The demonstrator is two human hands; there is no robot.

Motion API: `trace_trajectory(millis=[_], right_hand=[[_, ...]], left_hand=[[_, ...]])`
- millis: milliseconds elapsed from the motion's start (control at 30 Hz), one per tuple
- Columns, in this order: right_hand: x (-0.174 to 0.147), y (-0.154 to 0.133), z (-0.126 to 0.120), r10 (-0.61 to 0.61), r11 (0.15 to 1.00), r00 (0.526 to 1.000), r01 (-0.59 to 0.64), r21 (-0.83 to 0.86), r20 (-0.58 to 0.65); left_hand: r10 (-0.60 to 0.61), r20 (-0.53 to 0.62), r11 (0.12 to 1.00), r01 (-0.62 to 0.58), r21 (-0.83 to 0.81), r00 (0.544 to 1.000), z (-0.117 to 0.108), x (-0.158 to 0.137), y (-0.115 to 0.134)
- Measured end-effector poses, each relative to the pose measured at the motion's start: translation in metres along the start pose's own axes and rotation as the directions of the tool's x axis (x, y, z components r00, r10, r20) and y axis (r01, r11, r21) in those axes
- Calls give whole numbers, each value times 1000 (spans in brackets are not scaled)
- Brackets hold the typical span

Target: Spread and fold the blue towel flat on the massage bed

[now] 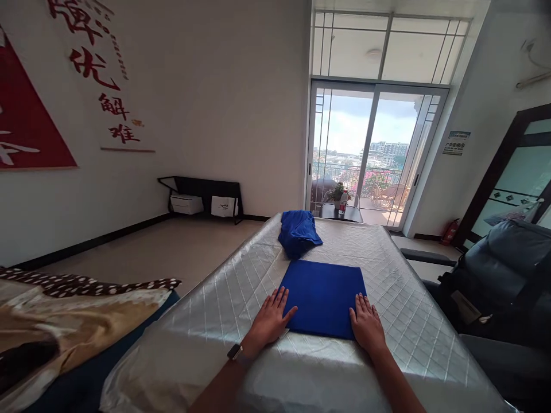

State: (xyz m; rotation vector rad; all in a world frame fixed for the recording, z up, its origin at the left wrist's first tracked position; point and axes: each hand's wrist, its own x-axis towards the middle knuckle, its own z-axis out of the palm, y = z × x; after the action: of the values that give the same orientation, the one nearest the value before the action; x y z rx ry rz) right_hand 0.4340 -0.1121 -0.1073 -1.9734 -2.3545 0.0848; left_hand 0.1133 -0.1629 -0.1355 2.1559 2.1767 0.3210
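Observation:
A flat, dark blue rectangular piece (323, 298), perhaps folded cloth or a panel, lies on the plastic-wrapped mattress (241, 298) in front of me. My left hand (272, 316) rests at its left edge with fingers stretched and the thumb over the blue surface. At the right edge, my right hand (367, 322) lies flat, fingertips pointing away from me. Neither hand grasps anything. Just beyond the flat piece sits a crumpled blue cloth (298, 232). A dark-banded watch (235, 351) is on my left wrist.
To the left is a bed with rumpled brown and cream bedding (107, 321). A dark grey bag (499, 264) stands on the right. Past the mattress are a small table (350, 214) with a bottle (343, 202) and sliding glass doors (344, 137). A black rack (206, 188) stands by the wall.

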Motion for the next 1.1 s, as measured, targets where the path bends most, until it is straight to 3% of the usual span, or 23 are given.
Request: trace_trajectory(millis=[167, 433, 700, 1100], right_hand=[[-1, -3, -1, 0, 1000, 1000, 0, -10, 4], [-14, -7, -8, 8, 999, 999, -10, -39, -37], [-36, 1, 6, -18, 999, 1000, 19, -40, 16], [-34, 1, 8, -20, 1000, 1000, 20, -18, 3]], left_hand=[[1, -50, 1000, -3, -23, 999, 2, -4, -1], [-39, -15, 999, 38, -29, 999, -10, -9, 5], [-26, -71, 998, 23, -50, 997, 0, -7, 1], [-31, -114, 998, 24, -57, 993, 8, -6, -3]])
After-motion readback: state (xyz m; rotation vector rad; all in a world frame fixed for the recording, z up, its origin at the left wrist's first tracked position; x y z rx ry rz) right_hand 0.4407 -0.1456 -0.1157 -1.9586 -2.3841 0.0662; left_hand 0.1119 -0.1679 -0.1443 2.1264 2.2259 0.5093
